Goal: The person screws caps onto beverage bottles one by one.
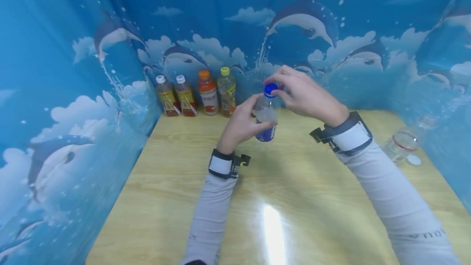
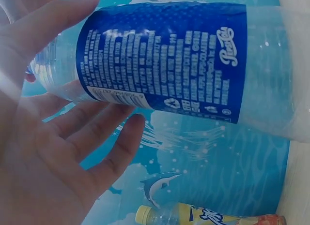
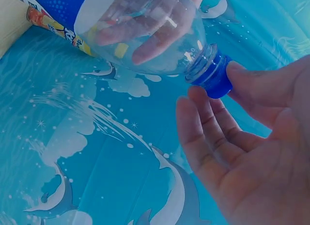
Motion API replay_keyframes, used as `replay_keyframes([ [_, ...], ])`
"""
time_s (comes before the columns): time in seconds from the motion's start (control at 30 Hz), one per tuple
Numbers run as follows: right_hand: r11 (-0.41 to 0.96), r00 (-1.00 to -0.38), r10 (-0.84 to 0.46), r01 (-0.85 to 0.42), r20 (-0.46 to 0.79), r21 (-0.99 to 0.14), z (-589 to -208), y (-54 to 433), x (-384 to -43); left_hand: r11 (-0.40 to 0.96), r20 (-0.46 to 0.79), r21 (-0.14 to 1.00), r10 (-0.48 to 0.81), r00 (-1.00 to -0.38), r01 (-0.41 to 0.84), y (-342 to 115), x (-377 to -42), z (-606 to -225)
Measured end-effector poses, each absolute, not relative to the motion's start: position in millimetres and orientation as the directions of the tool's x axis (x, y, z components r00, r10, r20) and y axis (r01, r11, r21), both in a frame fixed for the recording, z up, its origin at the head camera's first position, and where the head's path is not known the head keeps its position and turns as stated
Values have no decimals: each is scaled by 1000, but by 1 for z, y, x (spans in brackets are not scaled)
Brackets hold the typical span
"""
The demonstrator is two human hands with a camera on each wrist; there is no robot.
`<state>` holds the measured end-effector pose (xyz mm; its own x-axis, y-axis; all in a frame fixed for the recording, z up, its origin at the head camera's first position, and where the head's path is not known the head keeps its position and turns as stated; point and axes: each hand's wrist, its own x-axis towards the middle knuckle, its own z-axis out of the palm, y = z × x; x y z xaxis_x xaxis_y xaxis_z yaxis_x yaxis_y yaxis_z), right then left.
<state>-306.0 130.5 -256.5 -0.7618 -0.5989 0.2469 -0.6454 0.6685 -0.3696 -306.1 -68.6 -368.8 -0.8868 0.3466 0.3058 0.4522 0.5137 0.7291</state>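
A clear plastic soda bottle (image 1: 266, 113) with a blue label stands upright over the table's back middle. My left hand (image 1: 243, 125) grips it around the body, thumb on one side and fingers on the other. At its neck is a blue cap (image 1: 271, 89), which my right hand (image 1: 299, 93) pinches between thumb and fingers. The right wrist view shows the cap (image 3: 217, 80) on the bottle's mouth, with the thumb against it. In the left wrist view the blue label (image 2: 164, 60) faces the camera, and the bottle looks drained, without visible liquid.
Along the back left stand two brown drink bottles (image 1: 187, 97), an orange-capped bottle (image 1: 209, 95) and a yellow-capped bottle (image 1: 226, 93). At the right edge is a clear bottle (image 1: 402, 144) beside a white cap (image 1: 413, 160). Dolphin-printed curtains (image 1: 235, 19) enclose the wooden table (image 1: 165, 199).
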Motion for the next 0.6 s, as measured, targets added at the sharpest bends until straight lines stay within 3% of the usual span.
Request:
replay_keyframes([
  [0.33, 710, -815, -532, -577, 231, -403, -261, 137, -308, 533, 287, 724, 346, -893, 439, -68, -304, -366],
  [0.4, 680, -793, -574, -600, 203, -422, -258, 145, -307, 531, 279, 727, 351, -894, 436, -67, -303, -366],
  [0.6, 539, -651, -728, -737, 213, -408, -250, 158, -307, 520, 292, 718, 378, -879, 462, -66, -300, -362],
])
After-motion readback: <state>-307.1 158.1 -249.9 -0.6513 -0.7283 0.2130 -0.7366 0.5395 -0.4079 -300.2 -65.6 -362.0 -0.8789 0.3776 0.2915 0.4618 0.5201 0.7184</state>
